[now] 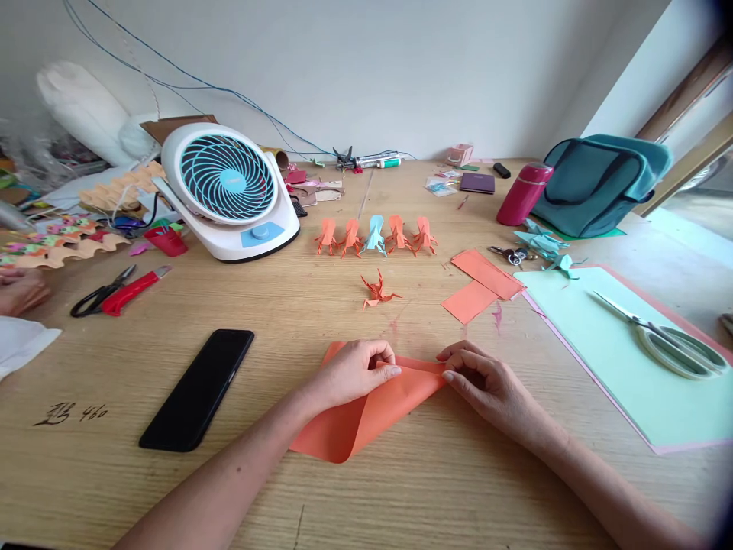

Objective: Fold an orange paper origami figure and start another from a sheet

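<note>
An orange paper sheet (366, 416) lies folded over on the wooden table (401, 489) in front of me. My left hand (355, 372) rests on its upper edge, fingers closed in a pinch on the paper. My right hand (478, 378) pinches the sheet's right corner. Behind the sheet lies a small orange folded figure (378, 290). Farther back stands a row of folded paper figures (375, 235), orange with one light blue.
A black phone (198, 388) lies at my left. A white fan (229, 191) stands behind it, with black scissors (100, 292) and a red cutter (134, 289) nearby. Orange paper pieces (481, 283), a green mat (630, 359) with scissors (664, 336), a pink bottle (524, 193) and a teal bag (601, 183) are at right. Another person's hand (20, 290) shows at the far left.
</note>
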Action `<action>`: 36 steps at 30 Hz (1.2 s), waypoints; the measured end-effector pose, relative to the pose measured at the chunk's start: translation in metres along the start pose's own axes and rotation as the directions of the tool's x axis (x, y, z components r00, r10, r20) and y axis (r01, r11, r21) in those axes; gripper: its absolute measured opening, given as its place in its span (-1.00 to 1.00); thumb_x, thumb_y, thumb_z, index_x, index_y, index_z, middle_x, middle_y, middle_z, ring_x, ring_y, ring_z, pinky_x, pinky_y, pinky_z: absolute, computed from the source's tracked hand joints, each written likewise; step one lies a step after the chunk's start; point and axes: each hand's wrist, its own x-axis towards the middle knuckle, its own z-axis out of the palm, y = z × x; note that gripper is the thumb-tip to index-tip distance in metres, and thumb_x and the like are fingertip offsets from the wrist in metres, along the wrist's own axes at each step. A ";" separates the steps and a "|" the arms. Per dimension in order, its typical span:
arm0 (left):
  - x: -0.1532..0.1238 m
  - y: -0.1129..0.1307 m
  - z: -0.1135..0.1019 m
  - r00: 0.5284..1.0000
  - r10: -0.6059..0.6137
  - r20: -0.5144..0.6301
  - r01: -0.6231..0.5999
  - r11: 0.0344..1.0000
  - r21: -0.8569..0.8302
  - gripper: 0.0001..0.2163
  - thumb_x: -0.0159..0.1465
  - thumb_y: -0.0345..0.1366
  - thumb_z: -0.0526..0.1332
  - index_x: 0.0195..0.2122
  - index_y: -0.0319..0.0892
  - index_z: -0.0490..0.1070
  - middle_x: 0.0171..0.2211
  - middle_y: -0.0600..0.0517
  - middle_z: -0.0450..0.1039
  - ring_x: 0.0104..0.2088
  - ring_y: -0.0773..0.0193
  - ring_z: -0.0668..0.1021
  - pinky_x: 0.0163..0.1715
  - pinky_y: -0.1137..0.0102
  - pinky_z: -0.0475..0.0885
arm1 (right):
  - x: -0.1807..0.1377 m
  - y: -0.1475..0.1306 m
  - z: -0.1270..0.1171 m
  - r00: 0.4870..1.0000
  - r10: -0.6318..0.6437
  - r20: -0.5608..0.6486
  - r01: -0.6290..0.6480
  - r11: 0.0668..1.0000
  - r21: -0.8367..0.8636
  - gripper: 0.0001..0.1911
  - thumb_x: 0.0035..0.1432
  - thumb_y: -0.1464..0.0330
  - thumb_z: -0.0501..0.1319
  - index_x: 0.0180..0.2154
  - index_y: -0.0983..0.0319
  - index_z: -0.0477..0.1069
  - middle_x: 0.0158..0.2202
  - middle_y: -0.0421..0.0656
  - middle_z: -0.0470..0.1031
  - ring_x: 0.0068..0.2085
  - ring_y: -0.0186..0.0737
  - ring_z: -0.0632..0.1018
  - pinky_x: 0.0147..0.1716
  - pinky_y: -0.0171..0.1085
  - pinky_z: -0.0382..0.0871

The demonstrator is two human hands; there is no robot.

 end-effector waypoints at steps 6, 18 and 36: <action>0.000 -0.005 0.002 0.999 0.037 -0.012 -0.038 0.999 -0.018 -0.83 0.27 -0.18 0.19 -0.40 -0.14 0.36 -0.48 0.16 0.31 -0.44 0.37 0.33 -0.43 0.45 0.22 | 0.000 0.000 -0.001 0.996 -0.047 0.070 0.041 0.996 0.082 -0.75 0.36 0.19 0.17 -0.33 0.17 0.42 -0.13 -0.11 0.44 -0.11 -0.19 0.51 -0.09 -0.24 0.35; 0.001 -0.007 0.004 0.998 0.057 -0.038 -0.058 0.998 -0.015 -0.84 0.28 -0.20 0.20 -0.39 -0.15 0.37 -0.48 0.15 0.32 -0.45 0.37 0.34 -0.44 0.46 0.22 | 0.000 0.001 -0.001 0.994 -0.067 0.082 0.060 0.995 0.086 -0.75 0.37 0.20 0.16 -0.33 0.18 0.42 -0.16 -0.11 0.45 -0.15 -0.20 0.51 -0.13 -0.23 0.36; -0.001 -0.005 0.006 0.994 0.063 -0.085 -0.064 0.998 -0.017 -0.86 0.29 -0.24 0.21 -0.40 -0.14 0.38 -0.43 0.12 0.36 -0.42 0.36 0.39 -0.40 0.45 0.30 | 0.000 0.003 -0.002 0.999 0.041 0.030 -0.041 0.999 0.007 -0.68 0.31 0.11 0.19 -0.36 0.18 0.48 0.08 0.01 0.44 0.17 -0.01 0.43 -0.03 -0.16 0.36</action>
